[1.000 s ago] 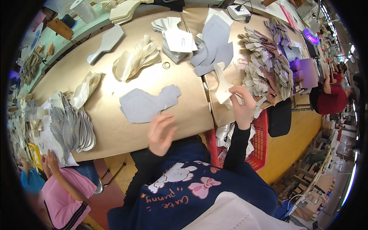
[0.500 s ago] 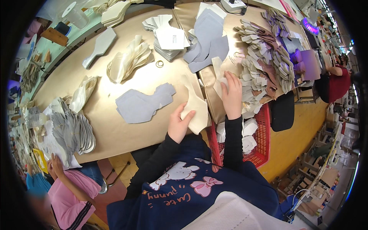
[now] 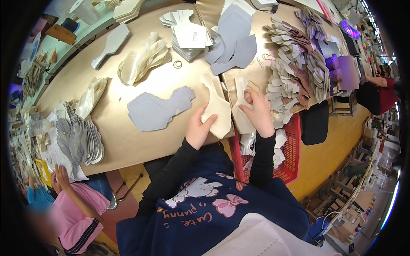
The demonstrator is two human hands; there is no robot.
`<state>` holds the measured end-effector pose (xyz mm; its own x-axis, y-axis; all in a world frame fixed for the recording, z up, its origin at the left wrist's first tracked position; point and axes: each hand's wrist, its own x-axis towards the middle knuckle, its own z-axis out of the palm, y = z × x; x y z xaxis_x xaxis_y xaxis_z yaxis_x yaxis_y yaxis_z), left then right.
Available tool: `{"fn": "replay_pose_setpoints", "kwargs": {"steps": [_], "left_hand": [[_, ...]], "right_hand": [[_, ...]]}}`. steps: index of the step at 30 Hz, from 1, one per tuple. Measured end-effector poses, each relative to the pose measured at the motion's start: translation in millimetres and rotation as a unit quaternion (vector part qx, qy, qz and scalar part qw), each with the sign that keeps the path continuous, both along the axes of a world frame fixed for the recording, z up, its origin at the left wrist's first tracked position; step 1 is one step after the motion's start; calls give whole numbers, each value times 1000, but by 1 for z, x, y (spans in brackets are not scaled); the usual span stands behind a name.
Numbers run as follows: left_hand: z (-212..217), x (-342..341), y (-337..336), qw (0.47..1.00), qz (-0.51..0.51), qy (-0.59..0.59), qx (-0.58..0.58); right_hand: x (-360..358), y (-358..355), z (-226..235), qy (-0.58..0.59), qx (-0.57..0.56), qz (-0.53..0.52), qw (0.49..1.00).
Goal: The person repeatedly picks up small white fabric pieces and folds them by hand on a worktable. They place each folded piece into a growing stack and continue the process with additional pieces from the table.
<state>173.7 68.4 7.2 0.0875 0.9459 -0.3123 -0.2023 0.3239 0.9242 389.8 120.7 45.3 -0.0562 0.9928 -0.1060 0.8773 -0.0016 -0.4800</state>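
My left hand [image 3: 200, 127] is closed on a stack of cream cut pieces [image 3: 218, 112], its thumb on top and the narrow end pointing away from me. To its right, my right hand [image 3: 259, 113] has its fingers curled and thumb bent at the edge of another cream piece [image 3: 240, 91], gripping it at the side. Just beyond those fingers is a tan rubber band [image 3: 253, 85]; whether it touches them I cannot tell. Grey cut pieces [image 3: 156, 112] of similar shape lie left of my left hand.
Cream bundles [image 3: 145, 59], a white stack [image 3: 190, 36] and grey sheets [image 3: 235, 38] cover the far table. Many layered bundles [image 3: 286, 79] lie at right. Below the edge stands a red basket [image 3: 292, 149] with white pieces. A co-worker in pink [image 3: 83, 209] sits at left.
My right hand has drawn toward me and its fingers have curled in; the cream piece by it has come nearer too. The left hand keeps its hold, nearly in place.
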Motion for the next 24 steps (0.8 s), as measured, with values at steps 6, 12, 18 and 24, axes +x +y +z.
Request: {"fn": "replay_pose_setpoints", "kwargs": {"steps": [6, 12, 18, 24], "left_hand": [[-11, 1, 2, 1000, 1, 8, 15], [-10, 1, 9, 999, -4, 28, 15], [-3, -1, 11, 1000, 1, 14, 10], [-6, -1, 10, 999, 21, 8, 29]], "right_hand": [[-4, -6, -9, 26, 43, 8, 999], [-12, -15, -13, 129, 4, -94, 987], [-13, -14, -15, -2, 62, 5, 998], [6, -17, -13, 320, -55, -136, 936]]}}
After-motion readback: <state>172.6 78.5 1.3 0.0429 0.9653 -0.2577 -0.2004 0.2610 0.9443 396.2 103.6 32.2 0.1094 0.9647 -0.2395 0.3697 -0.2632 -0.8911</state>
